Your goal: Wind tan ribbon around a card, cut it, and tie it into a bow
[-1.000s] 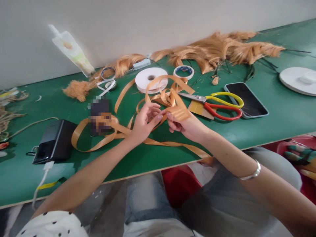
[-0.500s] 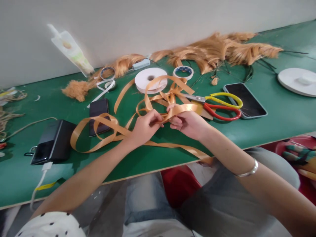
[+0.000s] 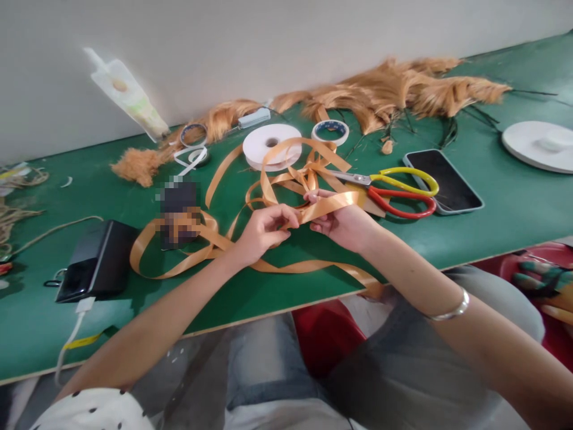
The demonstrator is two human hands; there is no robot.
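Between my two hands runs a shiny orange satin ribbon (image 3: pixel 329 206). My left hand (image 3: pixel 267 232) pinches it between thumb and fingertips. With curled fingers my right hand (image 3: pixel 342 226) grips the same ribbon, and a loose strip lies over its back. Loops of the ribbon spread over the green table on both sides and behind. The white ribbon spool (image 3: pixel 272 147) lies flat just beyond my hands. To the right, scissors (image 3: pixel 394 188) with one yellow and one red handle rest beside my right hand, their blade tips near the ribbon loops.
Bundles of tan fibre (image 3: pixel 385 89) line the wall side of the table. A tape roll (image 3: pixel 330 132) lies beside the spool. A phone (image 3: pixel 447 182) sits under the scissor handles, and a white disc (image 3: pixel 539 146) is farther right. At left stands a black power bank (image 3: pixel 96 260) with a cable.
My left hand's fingers have loosened and spread slightly, with the thumb lower. My right hand stays nearly in place, and the ribbon between them has shifted a little.
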